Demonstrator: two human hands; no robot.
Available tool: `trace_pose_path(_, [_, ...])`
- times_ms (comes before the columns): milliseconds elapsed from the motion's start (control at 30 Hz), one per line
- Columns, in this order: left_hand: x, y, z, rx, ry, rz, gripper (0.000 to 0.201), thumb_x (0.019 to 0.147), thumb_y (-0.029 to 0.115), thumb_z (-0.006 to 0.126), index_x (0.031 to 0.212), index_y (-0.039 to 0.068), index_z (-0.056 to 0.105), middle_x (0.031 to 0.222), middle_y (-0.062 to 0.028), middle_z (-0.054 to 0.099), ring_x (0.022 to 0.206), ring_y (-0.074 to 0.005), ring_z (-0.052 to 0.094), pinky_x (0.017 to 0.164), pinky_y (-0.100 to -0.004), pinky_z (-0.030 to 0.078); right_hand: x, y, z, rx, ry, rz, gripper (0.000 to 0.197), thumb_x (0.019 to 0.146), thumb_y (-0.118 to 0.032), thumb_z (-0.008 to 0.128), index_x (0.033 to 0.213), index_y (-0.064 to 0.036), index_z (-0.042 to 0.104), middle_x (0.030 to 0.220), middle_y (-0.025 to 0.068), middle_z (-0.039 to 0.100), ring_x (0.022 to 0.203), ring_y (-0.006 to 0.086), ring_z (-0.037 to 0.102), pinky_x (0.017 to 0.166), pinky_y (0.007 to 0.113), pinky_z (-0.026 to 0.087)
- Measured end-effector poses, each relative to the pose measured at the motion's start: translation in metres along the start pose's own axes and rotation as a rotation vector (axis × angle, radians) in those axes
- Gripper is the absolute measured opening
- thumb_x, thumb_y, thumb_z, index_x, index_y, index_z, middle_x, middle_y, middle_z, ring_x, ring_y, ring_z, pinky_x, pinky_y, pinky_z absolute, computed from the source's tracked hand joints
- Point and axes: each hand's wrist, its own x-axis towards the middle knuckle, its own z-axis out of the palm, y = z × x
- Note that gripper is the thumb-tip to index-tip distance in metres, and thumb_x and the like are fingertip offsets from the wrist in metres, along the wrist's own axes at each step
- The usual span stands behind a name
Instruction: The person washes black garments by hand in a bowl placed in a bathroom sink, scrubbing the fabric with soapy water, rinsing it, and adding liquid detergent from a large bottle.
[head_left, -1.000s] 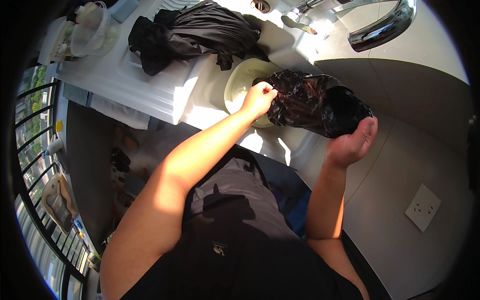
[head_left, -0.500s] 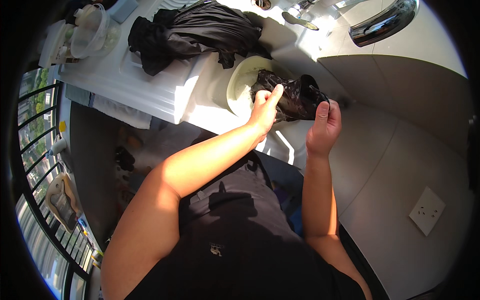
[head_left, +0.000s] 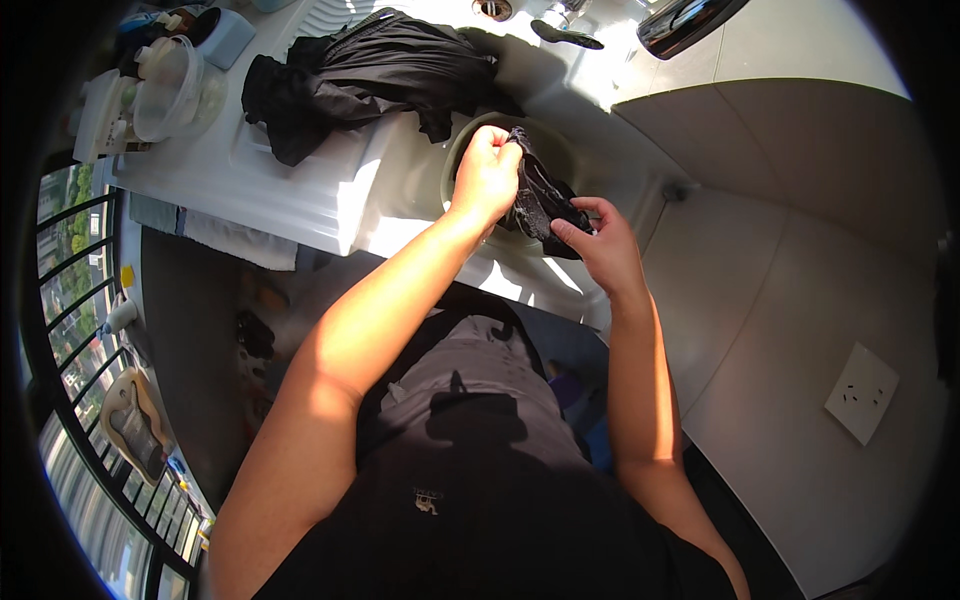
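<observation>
A wet-looking black cloth (head_left: pixel 543 195) with pale, foam-like streaks is stretched between my two hands above a pale green basin (head_left: pixel 556 145). My left hand (head_left: pixel 488 182) is closed in a fist round its upper left end. At the lower right edge, my right hand (head_left: pixel 612 248) pinches the cloth between thumb and fingers. The basin stands inside a white sink (head_left: pixel 400 195), and the cloth and my left hand hide much of what it holds. A bunched black garment (head_left: pixel 385 75) lies on the sink's ribbed board, left of the basin.
A chrome faucet (head_left: pixel 690 22) reaches in at the top right, near a dark-handled tap (head_left: pixel 566 36). Clear plastic tubs (head_left: pixel 170 90) stand at the far left. A wall socket (head_left: pixel 861 393) is on the right, and a barred window (head_left: pixel 80 270) on the left.
My left hand has moved up and left with its end of the cloth. My right hand has come lower and further left, its fingers now on the lower edge. The view has shifted slightly.
</observation>
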Motion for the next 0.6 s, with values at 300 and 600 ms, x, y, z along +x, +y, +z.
trace_pose_path(300, [-0.005,0.07,-0.023,0.632,0.092,0.575,0.013,0.094,0.02,0.064,0.1,0.009,0.068,0.089,-0.0155,0.074,0.081,-0.0375,0.072,0.073,-0.0466,0.056,-0.013,-0.048,-0.06,0.17,0.365,-0.253,0.018,0.089,0.003,0.079,0.096,-0.006,0.066,0.087,-0.0026,0.063,0.08,0.0065,0.055,0.07,0.023,0.045])
trace_pose_path(600, [0.012,0.079,-0.02,0.335,0.173,0.842,0.016,0.101,0.013,0.059,0.108,-0.001,0.055,0.085,-0.0102,0.058,0.074,-0.0247,0.057,0.076,-0.0384,0.053,0.006,-0.016,-0.043,-0.268,0.32,-0.023,0.025,0.089,-0.026,0.084,0.098,-0.004,0.075,0.079,0.0107,0.064,0.071,0.0176,0.056,0.068,0.033,0.046])
